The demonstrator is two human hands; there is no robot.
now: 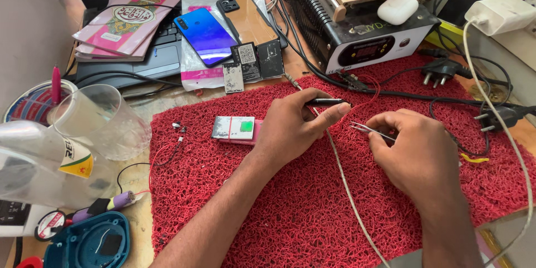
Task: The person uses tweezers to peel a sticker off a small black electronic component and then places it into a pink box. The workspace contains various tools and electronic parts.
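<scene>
Nearest me, at the lower left of the frame, I see a blue plastic casing (89, 243) and a clear plastic cup (97, 120) lying on its side on the bench (139, 206). Both my forearms reach up from the bottom edge over a red looped mat (290, 212) that fills the centre.

My left hand (293, 128) sits mid-frame, fingers curled shut, pinching a thin black probe (325, 101) between thumb and forefinger; the probe juts out to the right just above the knuckles. My right hand (416, 153) is just right of it, closed around a pair of metal tweezers (368, 130) whose tips point left toward the left thumb, close but apart. A grey cable (340, 173) runs diagonally across the mat between the two hands.

Just left of my left hand, touching the mat, lies a small silver battery cell (234, 128) with a green patch.

Farther up, a blue phone (205, 35) and a tan phone back (249, 20) rest at centre top, and a black heating machine (363, 39) stands at upper right.
</scene>
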